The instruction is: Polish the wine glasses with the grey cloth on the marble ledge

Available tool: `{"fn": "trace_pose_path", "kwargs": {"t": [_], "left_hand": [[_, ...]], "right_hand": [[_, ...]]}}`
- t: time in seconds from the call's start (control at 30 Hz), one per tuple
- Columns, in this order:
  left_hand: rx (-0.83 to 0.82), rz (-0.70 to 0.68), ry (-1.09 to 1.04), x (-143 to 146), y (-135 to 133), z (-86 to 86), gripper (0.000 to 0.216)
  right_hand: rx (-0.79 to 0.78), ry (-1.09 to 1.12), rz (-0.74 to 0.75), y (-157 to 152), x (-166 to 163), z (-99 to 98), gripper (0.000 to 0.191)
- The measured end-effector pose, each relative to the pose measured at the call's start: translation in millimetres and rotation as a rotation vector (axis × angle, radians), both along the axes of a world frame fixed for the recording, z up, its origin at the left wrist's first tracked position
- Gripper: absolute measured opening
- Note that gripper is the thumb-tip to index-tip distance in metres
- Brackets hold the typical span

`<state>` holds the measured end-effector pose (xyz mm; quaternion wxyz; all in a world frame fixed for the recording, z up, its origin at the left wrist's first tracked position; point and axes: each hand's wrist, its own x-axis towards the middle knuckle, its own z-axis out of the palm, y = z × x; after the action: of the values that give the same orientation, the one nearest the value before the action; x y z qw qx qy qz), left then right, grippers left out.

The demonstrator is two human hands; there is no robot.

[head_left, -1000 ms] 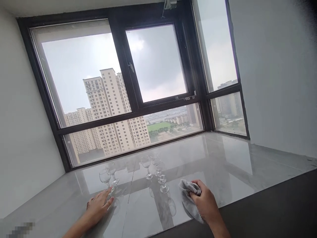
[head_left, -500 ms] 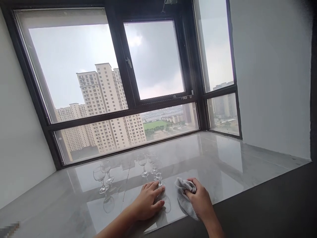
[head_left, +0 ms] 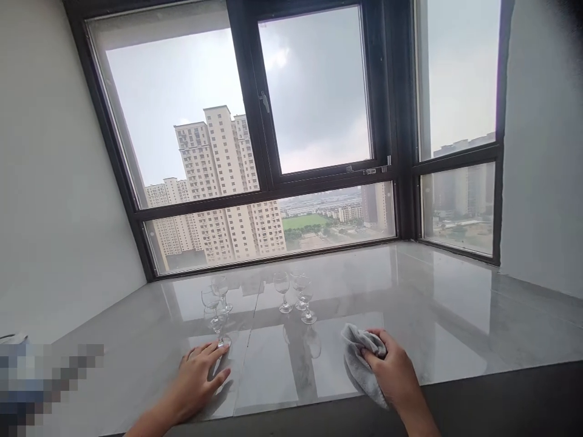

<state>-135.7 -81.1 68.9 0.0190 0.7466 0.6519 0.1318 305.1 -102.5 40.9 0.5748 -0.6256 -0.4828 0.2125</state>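
Observation:
My left hand (head_left: pixel 199 377) lies low over the sill with its fingers spread and the thumb apart. Its fingertips are at the foot of a clear stemmed glass (head_left: pixel 218 321), which stands upright. Just behind that one stand two more stemmed glasses, one (head_left: pixel 210 297) partly overlapped by it and the other (head_left: pixel 221 288) a little to the right. Bunched in my right hand (head_left: pixel 394 367) is a grey cloth (head_left: pixel 359 358), its lower end hanging toward the front edge. Another group of glasses (head_left: pixel 282 285) stands upright right of the tile seam.
The glossy grey tiled sill (head_left: pixel 364 279) mirrors the window and glasses. A dark-framed window (head_left: pixel 268 194) rises behind it, with pale walls (head_left: pixel 40 182) at both sides. The sill's front edge runs under my forearms. A blurred patch (head_left: pixel 40 382) covers the lower left.
My left hand has moved left with one glass, from the right group to the left group. The view has shifted. My right hand keeps hold of the cloth.

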Motion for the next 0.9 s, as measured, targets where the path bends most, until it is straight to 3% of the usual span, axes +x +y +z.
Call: {"fn": "trace_pose_path", "kwargs": {"t": [0.17, 0.3, 0.4, 0.47, 0.53, 0.6, 0.67, 0.8, 0.9], "left_hand": [[0.02, 0.095, 0.065, -33.7, 20.5, -2.0, 0.054], [-0.008, 0.21, 0.107, -34.0, 29.3, -10.5, 0.055], [0.038, 0.341, 0.117, -23.5, 19.4, -22.9, 0.056], [0.061, 0.273, 0.072, -7.7, 6.0, -30.2, 0.049], [0.055, 0.079, 0.017, 18.2, -7.2, -32.7, 0.04], [0.052, -0.157, -0.03, 53.3, -12.6, -28.8, 0.038], [0.062, -0.299, -0.039, 92.1, -4.2, -19.0, 0.044], [0.016, -0.219, 0.002, 153.1, 47.8, 3.9, 0.066], [-0.125, -0.188, 0.04, 172.3, 88.5, 11.8, 0.068]], "right_hand": [[0.0, 0.023, -0.004, -1.0, -2.0, 0.2, 0.027], [0.019, 0.036, 0.002, 0.6, -1.1, 0.8, 0.027], [0.013, 0.018, 0.035, 1.9, -0.1, 2.1, 0.027], [0.005, 0.006, 0.048, 2.6, 0.1, 2.3, 0.027], [0.001, 0.0, 0.046, 2.8, -0.1, 1.8, 0.027], [-0.006, -0.007, 0.048, 2.4, -0.2, 0.9, 0.027], [-0.013, -0.016, 0.047, 1.4, 0.0, 0.4, 0.028], [-0.041, -0.025, 0.054, -0.4, 1.0, 0.1, 0.029], [-0.033, -0.015, 0.06, -0.3, 0.8, -0.6, 0.029]]}}
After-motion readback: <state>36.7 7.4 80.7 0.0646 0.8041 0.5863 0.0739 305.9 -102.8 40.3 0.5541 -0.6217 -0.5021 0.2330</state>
